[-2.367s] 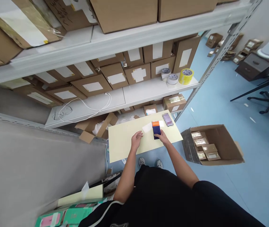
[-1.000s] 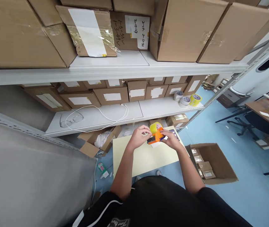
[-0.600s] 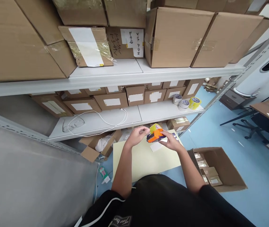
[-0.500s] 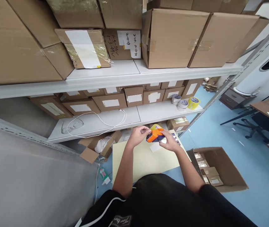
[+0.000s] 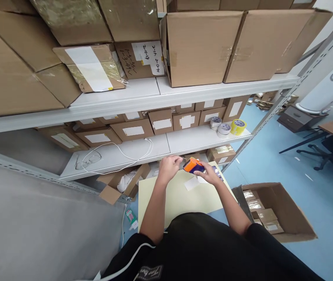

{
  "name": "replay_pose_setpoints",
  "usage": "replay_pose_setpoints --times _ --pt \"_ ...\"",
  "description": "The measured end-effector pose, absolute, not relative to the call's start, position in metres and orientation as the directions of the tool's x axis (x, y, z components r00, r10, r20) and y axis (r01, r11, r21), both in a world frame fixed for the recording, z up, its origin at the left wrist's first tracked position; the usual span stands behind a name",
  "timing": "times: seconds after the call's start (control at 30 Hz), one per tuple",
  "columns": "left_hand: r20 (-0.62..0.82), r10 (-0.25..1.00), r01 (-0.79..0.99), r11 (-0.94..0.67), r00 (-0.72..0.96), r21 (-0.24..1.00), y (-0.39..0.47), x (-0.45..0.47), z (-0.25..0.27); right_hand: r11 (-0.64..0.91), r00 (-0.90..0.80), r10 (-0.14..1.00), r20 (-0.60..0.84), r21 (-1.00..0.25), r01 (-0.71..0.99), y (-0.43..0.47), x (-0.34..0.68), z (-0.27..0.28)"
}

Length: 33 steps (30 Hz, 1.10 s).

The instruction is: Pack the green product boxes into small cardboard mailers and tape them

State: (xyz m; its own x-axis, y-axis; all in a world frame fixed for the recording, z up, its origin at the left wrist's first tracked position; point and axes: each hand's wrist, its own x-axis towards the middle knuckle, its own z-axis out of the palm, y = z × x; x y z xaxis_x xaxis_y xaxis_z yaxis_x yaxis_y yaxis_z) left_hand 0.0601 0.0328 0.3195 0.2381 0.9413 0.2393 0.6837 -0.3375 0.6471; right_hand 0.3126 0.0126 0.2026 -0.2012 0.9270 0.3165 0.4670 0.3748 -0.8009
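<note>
My right hand is closed around an orange and dark blue tape dispenser, held above a pale yellow board. At the dispenser's left end, my left hand is closed with its fingertips pinched together. What lies between those fingertips is too small to make out. White paper slips lie on the board under the dispenser. A dark, flat item with light patches shows just beyond my right hand, partly hidden.
Shelves in front carry labelled cardboard boxes, tape rolls, glasses and a white cable. On the floor, an open carton with small boxes stands right; another open carton is left. A grey wall borders the left.
The dispenser has turned in my right hand, and its yellow roll no longer shows. My left hand has come slightly away from it, fingers pinched. The view has shifted a little.
</note>
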Motion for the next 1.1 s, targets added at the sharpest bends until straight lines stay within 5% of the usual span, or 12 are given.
replay_pose_setpoints --times 0.4,0.53,0.83,1.1 --pt "0.39 0.902 0.825 -0.357 0.183 0.438 0.007 0.071 0.33 0.346 -0.246 0.933 0.264 -0.847 0.403 0.033 0.32 0.195" --pt "0.338 0.93 0.843 -0.294 0.144 0.451 0.007 0.067 0.336 0.312 -0.22 0.946 0.238 -0.851 0.422 0.032 0.324 0.183" --pt "0.276 0.96 0.833 -0.182 0.036 0.523 0.012 0.087 0.305 0.305 0.069 0.872 0.484 -0.649 0.697 0.035 0.323 0.159" --pt "0.214 0.966 0.851 -0.234 0.147 0.47 -0.004 0.125 0.307 0.304 0.109 0.853 0.51 -0.655 0.692 0.065 0.341 0.165"
